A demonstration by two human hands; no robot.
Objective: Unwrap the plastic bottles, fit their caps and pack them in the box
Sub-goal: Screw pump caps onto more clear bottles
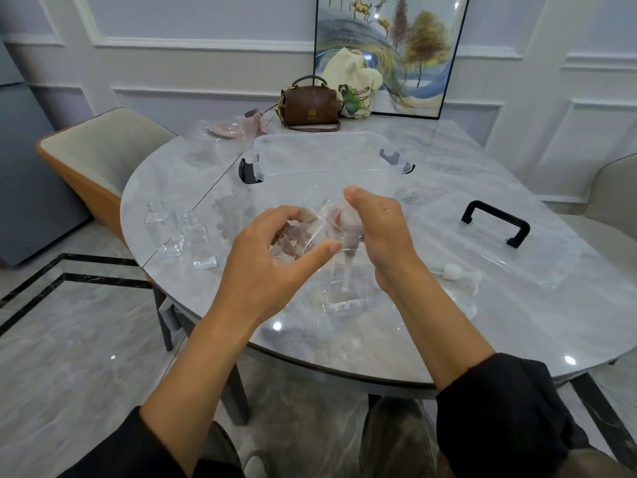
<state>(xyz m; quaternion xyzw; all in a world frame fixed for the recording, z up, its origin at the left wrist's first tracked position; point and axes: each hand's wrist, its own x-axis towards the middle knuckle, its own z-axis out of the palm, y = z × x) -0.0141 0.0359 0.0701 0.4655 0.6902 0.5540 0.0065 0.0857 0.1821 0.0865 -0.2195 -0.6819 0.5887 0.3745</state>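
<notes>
Two hands work over the middle of the marble table (448, 339) in the head view, the only view there is. The right hand (382, 236) is curled closed around a pump cap (348, 222), whose white tube hangs down into a clear square bottle (348, 288) standing on the table just below. The left hand (265, 250) has its thumb and fingers half closed around a crinkled piece of clear wrapping (296, 239), pinched beside the cap; whether that film is free of the bottle I cannot tell.

The step in hand looks like seating the cap. To do it well, I would keep the tube straight down the neck, pull the wrapping clear so none gets caught in the thread, then steady the bottle body with the left hand while the right turns the cap until snug.

Two uncapped bottles (179, 232) wait at the left edge of the table, near each other. A loose pump cap (458, 272) lies to the right. The open clear box (327, 153) sits just beyond the hands, and its lid (493, 243) with a black handle rests on the right.
</notes>
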